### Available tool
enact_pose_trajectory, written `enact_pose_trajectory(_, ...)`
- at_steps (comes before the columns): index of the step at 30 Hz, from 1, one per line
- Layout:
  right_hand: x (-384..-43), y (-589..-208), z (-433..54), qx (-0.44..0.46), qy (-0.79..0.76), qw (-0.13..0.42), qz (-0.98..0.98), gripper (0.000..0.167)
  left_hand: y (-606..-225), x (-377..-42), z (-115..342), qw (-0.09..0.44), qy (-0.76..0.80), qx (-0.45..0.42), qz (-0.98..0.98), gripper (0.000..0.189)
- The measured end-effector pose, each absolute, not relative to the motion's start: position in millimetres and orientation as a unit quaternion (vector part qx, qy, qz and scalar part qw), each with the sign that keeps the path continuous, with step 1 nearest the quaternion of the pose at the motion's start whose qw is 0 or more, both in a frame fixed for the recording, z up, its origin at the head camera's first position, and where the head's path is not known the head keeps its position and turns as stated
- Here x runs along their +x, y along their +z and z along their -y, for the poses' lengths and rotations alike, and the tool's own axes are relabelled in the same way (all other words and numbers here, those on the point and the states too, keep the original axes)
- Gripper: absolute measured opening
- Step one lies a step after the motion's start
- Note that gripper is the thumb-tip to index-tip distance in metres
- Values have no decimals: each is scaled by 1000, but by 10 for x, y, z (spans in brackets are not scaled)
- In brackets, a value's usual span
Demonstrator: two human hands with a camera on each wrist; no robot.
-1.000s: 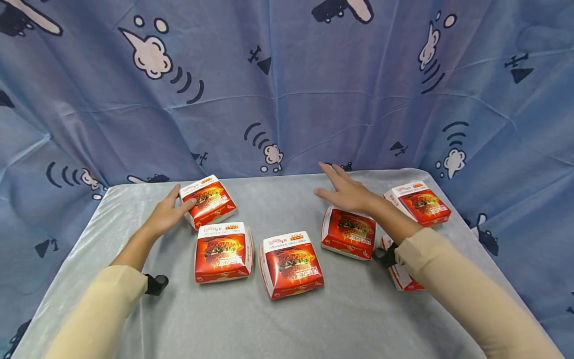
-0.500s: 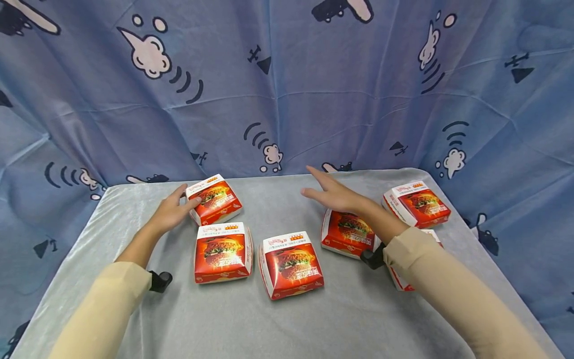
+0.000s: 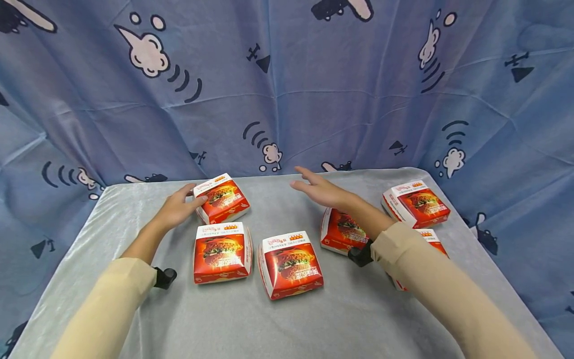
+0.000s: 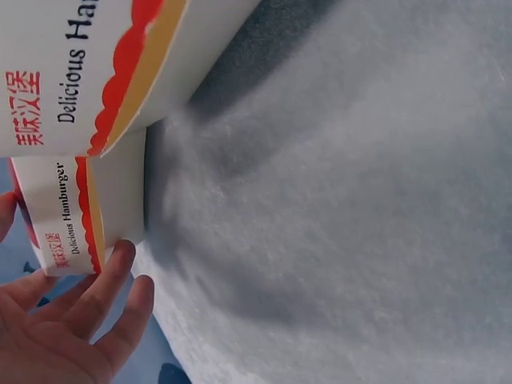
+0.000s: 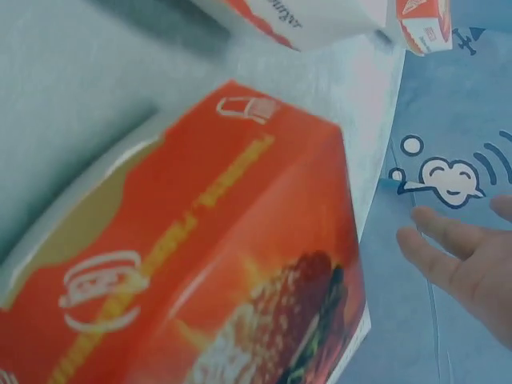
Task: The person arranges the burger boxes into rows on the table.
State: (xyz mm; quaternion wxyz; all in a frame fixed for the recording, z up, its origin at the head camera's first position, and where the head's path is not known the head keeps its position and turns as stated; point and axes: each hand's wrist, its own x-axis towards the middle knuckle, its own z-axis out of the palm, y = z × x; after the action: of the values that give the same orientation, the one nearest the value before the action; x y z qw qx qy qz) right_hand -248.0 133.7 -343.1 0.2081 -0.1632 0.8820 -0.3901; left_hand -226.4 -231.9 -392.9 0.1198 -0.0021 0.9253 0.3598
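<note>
We see six burger boxes on a cloth-covered bench (image 3: 197, 324) before a printed blue curtain (image 3: 305, 65), with one box on the move. The left hand (image 3: 177, 208) pinches the far-left burger box (image 3: 224, 200) by its rear left corner, thumb over the top edge and fingers against the side. Over the past second we watch that box shift rightward with the hand; it now sits turned at an angle almost directly behind the near-left box (image 3: 221, 253), though we cannot tell whether the two touch.

The right hand (image 3: 320, 191), fingers extended and apart, has swung left too and grips nothing. It reaches beyond the right-centre box (image 3: 342, 230), its forearm crossing above that carton. The space between our two hands is little changed, since both have travelled the same way; we judge the far-left box to be the one being worked.

The other boxes keep their places: the middle box (image 3: 291, 267) in front, the far-right box (image 3: 418, 203) at the back, and a sixth box (image 3: 432, 239) partly hidden beneath the right sleeve (image 3: 441, 284).
</note>
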Motion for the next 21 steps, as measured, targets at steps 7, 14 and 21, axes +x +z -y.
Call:
enact_pose_trajectory(7,-2488,-3463,-1204,-151,-388,219,-882,68,-3920,-2288,2270,124,359,-4,-925,77)
enact_pose_trajectory(14,-2490,-3484,-1132,-151,-382,229,-882,69,-3904,-2305,2202,127,363,-3,-923,74)
enact_pose_trajectory(21,-2495,-3525,-1098,-158,-374,236,-883,69,-3885,-2316,2083,135,364,0,-922,73)
